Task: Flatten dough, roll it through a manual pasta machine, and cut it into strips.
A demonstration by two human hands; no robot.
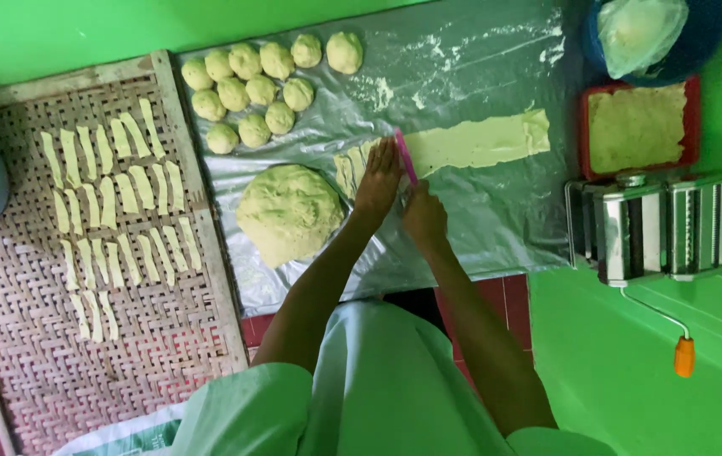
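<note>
— What was the person doing?
— Cutting. The left hand (pixel 378 179) lay flat, fingers spread on the dough strip (pixel 472 143) on the plastic sheet (pixel 462 67). The right hand (pixel 423 213) gripped a pink cutter (pixel 405 155).
— What came next, do you think?
— Probably another careful slice beside the last one.
— How did the strip look?
— Long, thin, pale green.

The left hand (pixel 378 179) lies flat on cut dough pieces (pixel 349 166). The right hand (pixel 424 215) holds a pink cutter (pixel 405 156) on a long flat dough strip (pixel 479 142). A big dough lump (pixel 287 211) sits near the left hand. Small strips (pixel 116 203) lie on a woven tray (pixel 124 355) at the left.
</note>
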